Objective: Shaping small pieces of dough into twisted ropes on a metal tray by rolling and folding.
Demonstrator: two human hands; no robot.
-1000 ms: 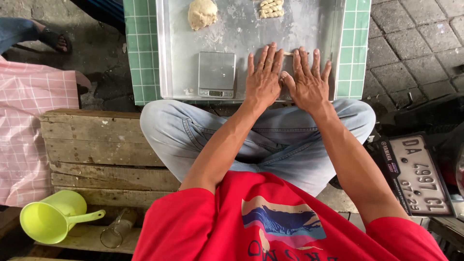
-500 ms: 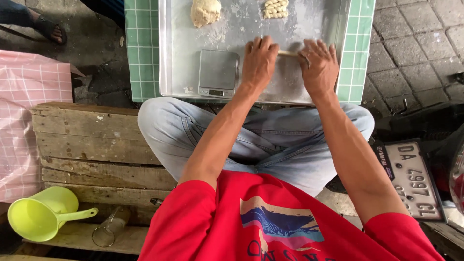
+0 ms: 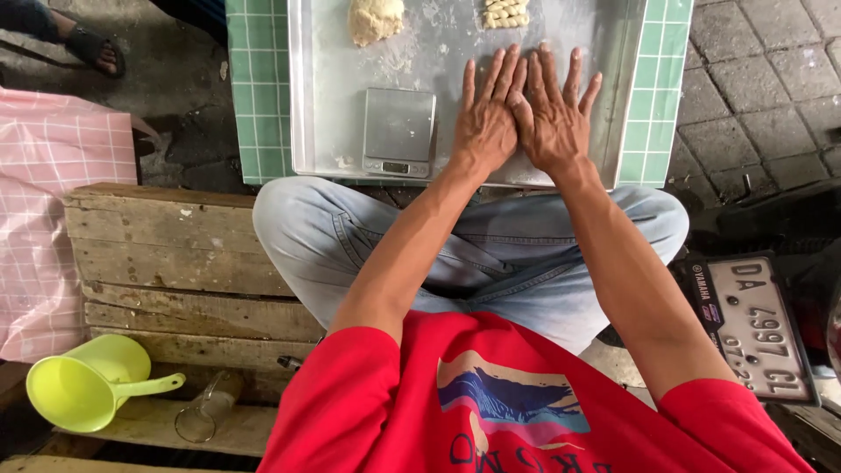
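Note:
My left hand (image 3: 484, 124) and my right hand (image 3: 554, 123) lie flat side by side, palms down and fingers spread, on the floured metal tray (image 3: 328, 96). Whatever is under the palms is hidden. A small grey digital scale (image 3: 399, 131) sits on the tray just left of my left hand. At the tray's far edge a lump of pale dough (image 3: 375, 19) lies to the left, and a few twisted dough pieces (image 3: 506, 12) lie just beyond my fingertips. The tray rests on a green tiled table (image 3: 257, 88).
I sit cross-legged in jeans on a wooden bench (image 3: 166, 254). A yellow-green scoop (image 3: 83, 390) and a small glass jar (image 3: 206, 412) lie at lower left, beside a pink checked cloth (image 3: 35, 219). A vehicle plate (image 3: 758, 324) is at right. Another person's sandalled foot (image 3: 92, 48) is at top left.
Half a second ago my hands were apart and further up the tray, with a thin dough strip showing between them. Now they are flat, close together and drawn back towards me.

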